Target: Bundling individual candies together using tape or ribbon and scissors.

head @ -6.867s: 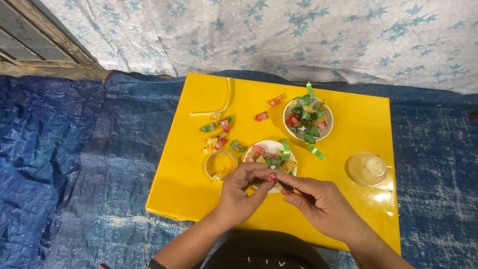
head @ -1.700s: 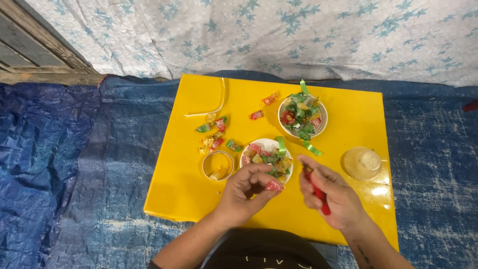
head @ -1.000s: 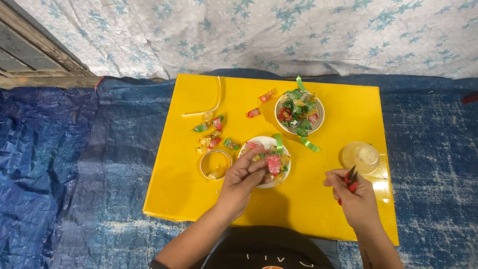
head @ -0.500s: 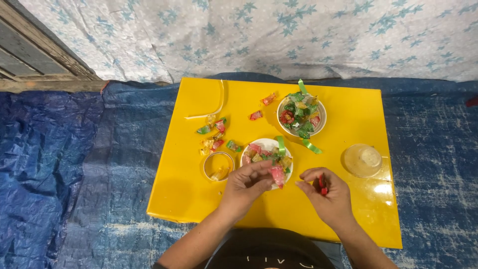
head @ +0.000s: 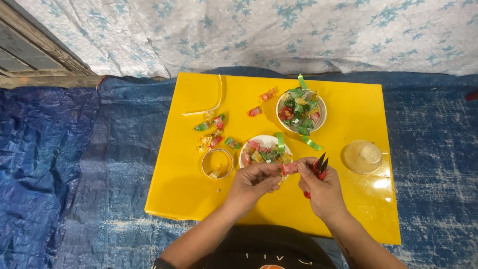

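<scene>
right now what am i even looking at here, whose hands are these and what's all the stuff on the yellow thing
One picture, taken by a camera worn on a person's head, looking down at their own bare hands. The left hand and right hand pinch a red wrapped candy between them; the right also holds small red-handled scissors. Below lies a yellow board on a blue tarp. On the board: two white bowls of wrapped candies, the near one and the far one, loose candies, a clear ring and a clear lid.
</scene>
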